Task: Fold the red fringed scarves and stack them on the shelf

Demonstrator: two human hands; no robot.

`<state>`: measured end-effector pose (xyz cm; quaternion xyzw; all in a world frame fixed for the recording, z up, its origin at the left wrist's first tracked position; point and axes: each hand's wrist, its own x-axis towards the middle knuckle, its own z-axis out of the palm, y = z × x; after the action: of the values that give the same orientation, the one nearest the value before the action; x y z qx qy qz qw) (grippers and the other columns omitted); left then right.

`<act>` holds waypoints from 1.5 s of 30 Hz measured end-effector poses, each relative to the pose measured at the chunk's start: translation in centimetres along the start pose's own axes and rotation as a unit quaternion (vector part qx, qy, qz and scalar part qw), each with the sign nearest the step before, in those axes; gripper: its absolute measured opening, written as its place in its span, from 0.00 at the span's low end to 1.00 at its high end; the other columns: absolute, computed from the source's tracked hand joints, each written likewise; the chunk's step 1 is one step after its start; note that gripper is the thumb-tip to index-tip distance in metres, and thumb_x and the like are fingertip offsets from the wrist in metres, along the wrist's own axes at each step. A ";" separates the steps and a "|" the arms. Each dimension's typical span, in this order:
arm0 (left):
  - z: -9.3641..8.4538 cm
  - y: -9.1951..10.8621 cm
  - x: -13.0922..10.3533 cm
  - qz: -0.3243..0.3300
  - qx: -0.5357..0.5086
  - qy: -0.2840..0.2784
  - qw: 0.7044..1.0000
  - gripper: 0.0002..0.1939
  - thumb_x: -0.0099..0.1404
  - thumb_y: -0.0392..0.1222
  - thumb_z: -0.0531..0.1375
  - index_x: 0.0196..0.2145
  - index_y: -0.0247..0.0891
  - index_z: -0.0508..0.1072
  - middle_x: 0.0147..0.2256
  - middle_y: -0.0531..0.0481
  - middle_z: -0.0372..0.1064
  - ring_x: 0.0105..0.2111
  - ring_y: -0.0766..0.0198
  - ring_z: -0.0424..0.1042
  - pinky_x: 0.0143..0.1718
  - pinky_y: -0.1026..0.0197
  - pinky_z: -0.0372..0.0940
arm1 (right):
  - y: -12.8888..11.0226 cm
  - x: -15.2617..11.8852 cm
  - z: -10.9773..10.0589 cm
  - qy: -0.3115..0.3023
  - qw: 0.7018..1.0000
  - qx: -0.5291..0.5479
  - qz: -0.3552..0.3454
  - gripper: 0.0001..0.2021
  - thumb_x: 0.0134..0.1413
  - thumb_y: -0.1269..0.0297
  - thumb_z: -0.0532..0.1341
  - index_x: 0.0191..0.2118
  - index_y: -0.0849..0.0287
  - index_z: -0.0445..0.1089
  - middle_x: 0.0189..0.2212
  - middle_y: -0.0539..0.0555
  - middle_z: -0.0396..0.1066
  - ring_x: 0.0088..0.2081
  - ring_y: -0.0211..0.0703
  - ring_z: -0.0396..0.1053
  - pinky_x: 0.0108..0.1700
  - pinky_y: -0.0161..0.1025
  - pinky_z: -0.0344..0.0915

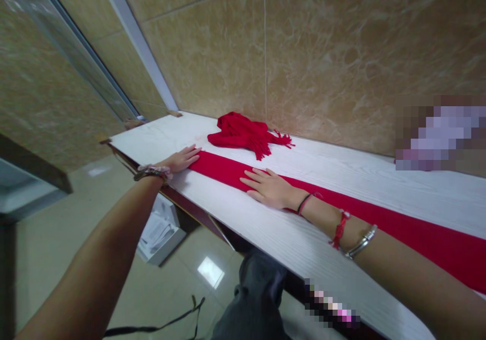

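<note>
A long red scarf (224, 170) lies flat in a narrow strip along the white table (220, 198), running off to the right. My left hand (184, 159) rests with stretched fingers on its far left end. Farther right, my right hand (271, 188) lies palm down on the strip, fingers spread. Neither hand grips the cloth. Beyond them, near the wall, a crumpled red fringed scarf (243, 130) sits in a loose heap, its tassels pointing right. My right forearm covers part of the flat strip.
A tan marbled wall (322, 77) borders the table's back edge. Below the table, a white box (163, 241) with papers stands on the tiled floor (182, 284). A black strap (152, 327) shows at the bottom. Two patches at the right are blurred out.
</note>
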<state>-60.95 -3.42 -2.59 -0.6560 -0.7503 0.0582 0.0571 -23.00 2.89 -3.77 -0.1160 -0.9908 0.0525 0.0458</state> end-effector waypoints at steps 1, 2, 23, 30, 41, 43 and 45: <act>0.0 -0.4 0.0 -0.024 0.000 -0.008 1.000 0.27 0.69 0.48 0.40 0.62 0.42 0.58 0.62 0.40 0.54 0.62 0.48 0.51 0.56 0.40 0.53 | 0.0 0.0 0.0 0.003 1.000 -0.002 -0.001 0.26 0.65 0.53 0.40 0.65 0.55 0.50 0.66 0.54 0.46 0.66 0.51 0.42 0.63 0.56 0.44; -0.2 -0.5 -0.1 -0.055 0.002 -0.018 0.998 0.27 0.69 0.48 0.39 0.63 0.40 0.56 0.62 0.39 0.52 0.62 0.44 0.49 0.55 0.35 0.52 | -0.1 0.0 0.0 0.006 1.000 -0.004 -0.001 0.26 0.65 0.53 0.40 0.65 0.55 0.51 0.65 0.54 0.47 0.66 0.51 0.42 0.63 0.56 0.44; -3.6 11.8 -4.5 0.213 0.021 -0.038 0.976 0.26 0.68 0.35 0.40 0.62 0.33 0.56 0.64 0.42 0.48 0.64 0.61 0.48 0.63 0.57 0.45 | -0.8 -11.1 -1.3 0.027 0.996 -0.057 0.058 0.23 0.66 0.63 0.44 0.63 0.62 0.56 0.63 0.60 0.53 0.64 0.49 0.50 0.62 0.51 0.49; -6.3 19.0 -2.2 0.229 -0.018 -0.030 0.973 0.28 0.70 0.49 0.37 0.64 0.39 0.52 0.65 0.46 0.45 0.65 0.60 0.43 0.63 0.55 0.43 | 1.2 -18.9 -4.2 0.051 0.987 -0.066 0.137 0.26 0.65 0.55 0.45 0.64 0.59 0.52 0.64 0.62 0.50 0.65 0.53 0.47 0.61 0.57 0.50; -6.1 40.9 -1.7 0.356 -0.067 0.005 0.932 0.27 0.71 0.53 0.40 0.65 0.50 0.45 0.66 0.51 0.38 0.66 0.54 0.40 0.61 0.41 0.37 | 3.5 -34.6 -3.4 0.013 0.958 -0.076 0.276 0.29 0.64 0.50 0.44 0.65 0.60 0.49 0.65 0.63 0.47 0.65 0.52 0.44 0.62 0.60 0.47; -5.8 40.7 -1.6 0.357 -0.066 0.015 0.932 0.27 0.71 0.53 0.39 0.65 0.51 0.45 0.66 0.51 0.39 0.65 0.56 0.41 0.62 0.43 0.37 | 4.0 -36.9 -3.5 0.015 0.953 -0.062 0.297 0.29 0.63 0.50 0.45 0.65 0.58 0.50 0.65 0.62 0.48 0.65 0.52 0.44 0.62 0.60 0.47; -5.8 40.3 -1.5 0.361 -0.062 0.016 0.931 0.27 0.71 0.53 0.39 0.65 0.51 0.45 0.66 0.52 0.39 0.65 0.56 0.42 0.62 0.44 0.37 | 4.8 -39.0 -3.7 0.024 0.946 -0.037 0.322 0.28 0.63 0.51 0.45 0.64 0.58 0.52 0.64 0.62 0.49 0.65 0.51 0.46 0.62 0.58 0.49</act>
<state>-20.38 0.54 -3.42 -0.8855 -0.4644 0.0174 0.0036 16.22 -1.26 -3.73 -0.4314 -0.9006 0.0250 0.0455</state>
